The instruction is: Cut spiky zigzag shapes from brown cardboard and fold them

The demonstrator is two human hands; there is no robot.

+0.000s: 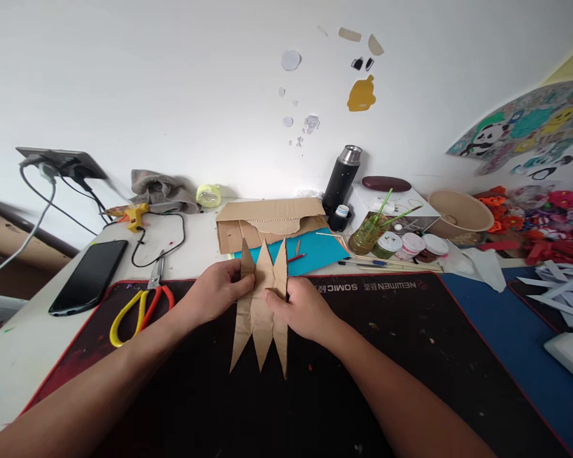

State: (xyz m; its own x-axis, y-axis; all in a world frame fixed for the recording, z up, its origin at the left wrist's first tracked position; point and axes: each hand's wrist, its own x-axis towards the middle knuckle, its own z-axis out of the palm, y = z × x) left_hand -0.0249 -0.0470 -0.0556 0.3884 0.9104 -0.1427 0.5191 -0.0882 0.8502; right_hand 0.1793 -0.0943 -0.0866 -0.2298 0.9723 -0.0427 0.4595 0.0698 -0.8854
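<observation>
Between my hands is a brown cardboard cutout [261, 318] with several pointed tips along its top and bottom edges and creases running lengthwise. My left hand [222, 289] pinches its left side, thumb in front and fingers behind. On the right side, my right hand [303, 305] grips it the same way, its thumb pressed on the front. The piece is held above a black desk mat [195, 407]. Scissors [146, 308] with yellow and red handles lie left of my left hand.
Cardboard scraps [277, 213] and a blue sheet [315, 251] lie behind my hands. A phone [90, 277] and a yellow glue gun [136, 216] are at left. A black thermos [344, 175], paint jars [413, 245] and a brush jar [365, 238] stand at back right.
</observation>
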